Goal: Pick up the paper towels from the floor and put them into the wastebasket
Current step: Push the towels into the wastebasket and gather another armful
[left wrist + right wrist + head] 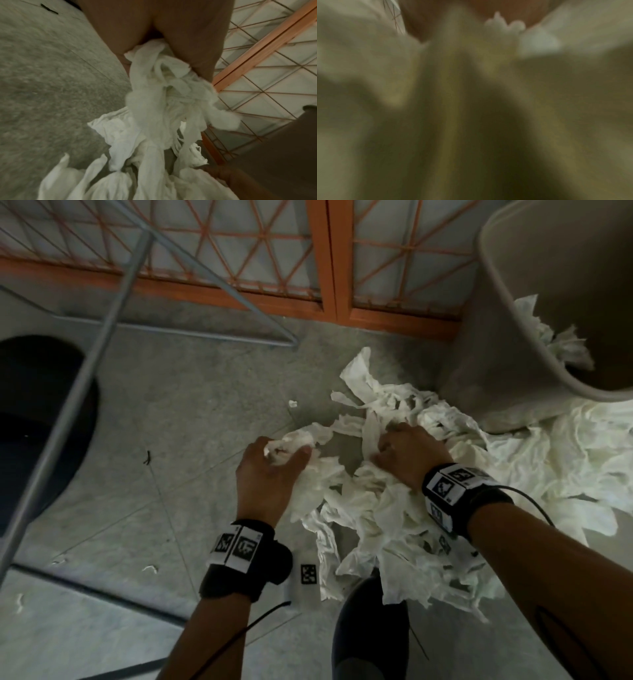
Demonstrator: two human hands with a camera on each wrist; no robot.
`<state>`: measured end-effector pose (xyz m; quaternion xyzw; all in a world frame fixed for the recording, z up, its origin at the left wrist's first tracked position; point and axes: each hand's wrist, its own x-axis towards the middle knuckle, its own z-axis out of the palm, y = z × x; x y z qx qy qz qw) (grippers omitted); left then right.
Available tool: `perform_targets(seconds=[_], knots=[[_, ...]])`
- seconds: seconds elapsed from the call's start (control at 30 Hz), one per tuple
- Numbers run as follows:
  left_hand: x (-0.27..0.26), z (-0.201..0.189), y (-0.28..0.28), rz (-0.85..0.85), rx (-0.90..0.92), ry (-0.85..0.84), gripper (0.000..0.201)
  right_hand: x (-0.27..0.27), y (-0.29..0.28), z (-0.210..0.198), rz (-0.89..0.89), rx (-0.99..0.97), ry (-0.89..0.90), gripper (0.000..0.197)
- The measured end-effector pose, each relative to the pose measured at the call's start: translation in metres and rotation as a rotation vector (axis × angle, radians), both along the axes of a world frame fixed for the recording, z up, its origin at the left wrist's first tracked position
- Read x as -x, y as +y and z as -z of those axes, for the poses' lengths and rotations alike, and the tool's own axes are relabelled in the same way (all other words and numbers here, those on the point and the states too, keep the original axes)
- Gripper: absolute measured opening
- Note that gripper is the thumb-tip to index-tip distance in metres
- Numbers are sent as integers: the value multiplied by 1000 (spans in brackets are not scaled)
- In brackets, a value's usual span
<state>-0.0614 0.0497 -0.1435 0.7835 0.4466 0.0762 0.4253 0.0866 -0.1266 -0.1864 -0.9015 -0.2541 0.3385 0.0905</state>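
Both hands are down in the heap of paper towels (pixel 376 508) on the floor (pixel 154 440), the loose white sheets and torn strips spreading from between the wrists out to the foot of the wastebasket (pixel 507 313). The left hand (pixel 270 470) has its grip curled round a crumpled wad at the heap's near-left edge; the left wrist view shows that bunch (pixel 164 86) pinched between thumb and fingers, with strips trailing down to the rest. The right hand (pixel 411 453) is pressed into the middle of the heap, fingers buried in the paper, so its grip appears to be gathering a handful, though the right wrist view is too blurred to confirm it. The wastebasket stands ahead and to the right, its open mouth above the heap, with some towels already inside. The right hand is plainly nearer to it, so the carry probably runs up and rightward over the rim.
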Motion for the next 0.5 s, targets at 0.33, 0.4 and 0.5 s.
perform_targets(seconds=[0.33,0.4,0.5], knots=[[-16,48,-9,413,-147,318,65,14,-5,1,41,-132,-3,6],[-18,47,-12,423,-181,312,42,13,-9,-1,49,-220,-47,32],[-26,38,-36,374,-194,152,21,9,-38,-20,109,-389,-147,35]])
